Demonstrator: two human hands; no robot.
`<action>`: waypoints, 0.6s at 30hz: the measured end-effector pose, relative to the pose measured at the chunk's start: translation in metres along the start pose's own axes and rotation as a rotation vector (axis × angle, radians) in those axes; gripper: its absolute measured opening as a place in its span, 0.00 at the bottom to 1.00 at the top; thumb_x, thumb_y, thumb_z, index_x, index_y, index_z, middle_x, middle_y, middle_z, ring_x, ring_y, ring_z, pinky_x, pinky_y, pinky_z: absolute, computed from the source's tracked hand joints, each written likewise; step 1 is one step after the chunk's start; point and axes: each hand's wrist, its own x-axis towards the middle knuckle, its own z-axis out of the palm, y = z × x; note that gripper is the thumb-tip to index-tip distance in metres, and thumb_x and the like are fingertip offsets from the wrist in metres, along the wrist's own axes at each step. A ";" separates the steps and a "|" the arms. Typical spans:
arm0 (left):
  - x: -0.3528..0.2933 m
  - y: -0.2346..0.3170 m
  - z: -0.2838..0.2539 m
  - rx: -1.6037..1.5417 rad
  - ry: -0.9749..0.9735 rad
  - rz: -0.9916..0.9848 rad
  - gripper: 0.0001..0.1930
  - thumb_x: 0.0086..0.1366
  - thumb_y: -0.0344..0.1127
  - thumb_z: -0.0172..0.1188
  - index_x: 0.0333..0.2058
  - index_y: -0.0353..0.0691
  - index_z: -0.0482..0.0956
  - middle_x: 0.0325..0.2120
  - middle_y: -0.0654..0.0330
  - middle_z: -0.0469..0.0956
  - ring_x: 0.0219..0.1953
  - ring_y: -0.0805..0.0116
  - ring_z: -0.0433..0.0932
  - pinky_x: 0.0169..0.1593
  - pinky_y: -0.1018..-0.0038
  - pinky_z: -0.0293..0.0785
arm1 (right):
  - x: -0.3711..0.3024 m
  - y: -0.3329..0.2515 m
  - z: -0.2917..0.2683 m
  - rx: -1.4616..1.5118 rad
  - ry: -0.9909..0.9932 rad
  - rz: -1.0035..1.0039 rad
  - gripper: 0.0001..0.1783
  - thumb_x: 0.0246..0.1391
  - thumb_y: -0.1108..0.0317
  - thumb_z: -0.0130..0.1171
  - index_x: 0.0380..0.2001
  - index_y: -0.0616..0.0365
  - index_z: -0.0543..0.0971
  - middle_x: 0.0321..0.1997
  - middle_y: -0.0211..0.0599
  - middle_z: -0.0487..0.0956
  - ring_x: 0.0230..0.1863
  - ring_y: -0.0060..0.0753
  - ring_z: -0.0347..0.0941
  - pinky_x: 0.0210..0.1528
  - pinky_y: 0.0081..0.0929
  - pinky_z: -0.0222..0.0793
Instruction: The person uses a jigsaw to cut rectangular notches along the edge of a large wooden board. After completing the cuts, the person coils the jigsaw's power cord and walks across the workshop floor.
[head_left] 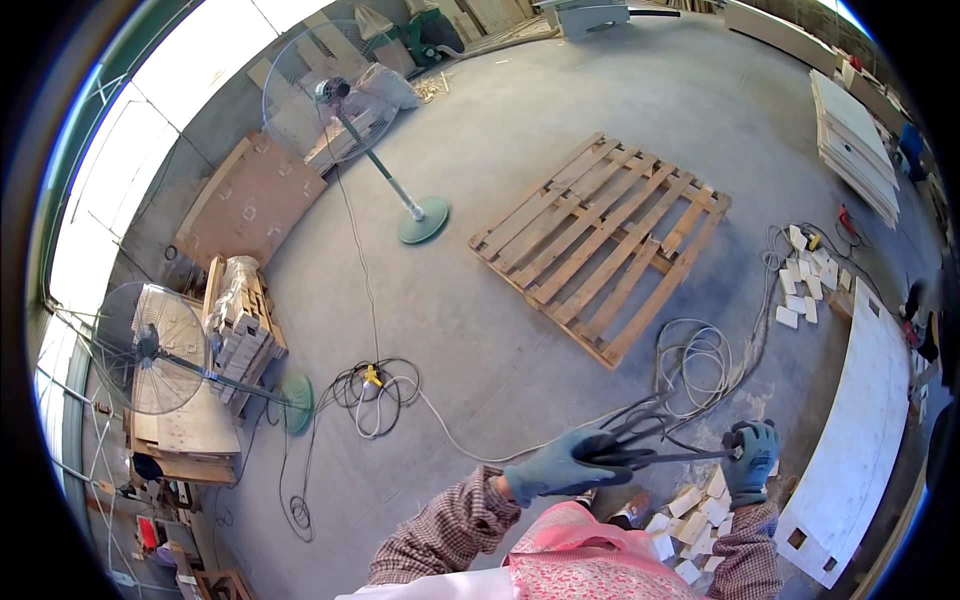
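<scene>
My left hand (572,466), in a blue-grey glove with dark fingertips, is closed around gathered loops of black cable (640,425). A stretch of that cable runs across to my right hand (752,462), gloved alike, its fingers wrapped round it. The loops stand out above the left hand, toward the pallet; the exact grip of the left fingers is partly hidden. Beyond both hands a pale cable coil (692,370) lies on the floor. Below the right hand are scattered pale wood offcuts (690,525).
A wooden pallet (605,240) lies ahead. Two standing fans, one with a green base (424,220), the other with its base (297,403) at left, flank it. Tangled cords with a yellow plug (372,376) cross the floor. A long white board (850,430) lies at right.
</scene>
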 end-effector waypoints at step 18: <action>-0.054 -0.004 -0.163 -0.911 0.564 0.430 0.16 0.66 0.44 0.42 0.27 0.42 0.73 0.07 0.73 0.47 0.10 0.81 0.48 0.39 0.77 0.71 | -0.232 0.364 -0.169 -0.171 0.934 0.914 0.13 0.54 0.63 0.49 0.33 0.61 0.77 0.36 0.38 0.77 0.38 0.30 0.72 0.44 0.26 0.66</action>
